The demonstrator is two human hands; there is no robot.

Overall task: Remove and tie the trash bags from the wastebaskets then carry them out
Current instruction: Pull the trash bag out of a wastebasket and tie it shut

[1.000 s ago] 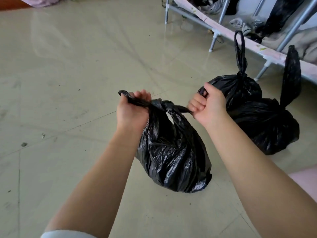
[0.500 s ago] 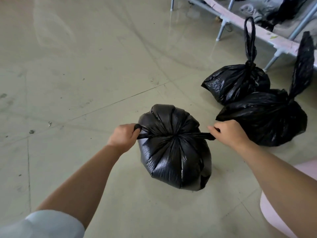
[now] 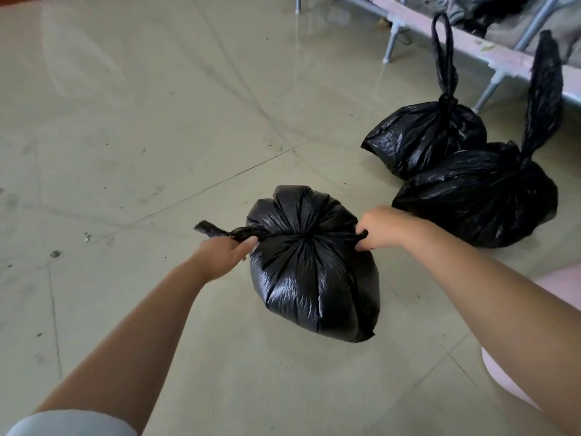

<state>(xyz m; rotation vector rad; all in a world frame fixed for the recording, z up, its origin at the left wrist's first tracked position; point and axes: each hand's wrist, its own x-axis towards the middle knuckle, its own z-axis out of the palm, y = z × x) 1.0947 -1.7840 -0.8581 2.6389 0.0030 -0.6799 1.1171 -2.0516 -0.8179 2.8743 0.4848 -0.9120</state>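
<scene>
Hiding bag (image 3: 311, 278) ends: left hand (image 3: 220, 256), right hand (image 3: 382, 228).

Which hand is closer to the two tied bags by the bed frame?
Right. The right hand sits just beside the nearer tied bag; the left hand is across the bag being knotted.

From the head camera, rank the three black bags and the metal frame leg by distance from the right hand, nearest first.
1. Bag being tied: gripped by the right hand.
2. Bag with the flat tail: just beyond, right.
3. Bag with the loop handle: farther back.
4. Metal frame leg: farthest, top.
</scene>
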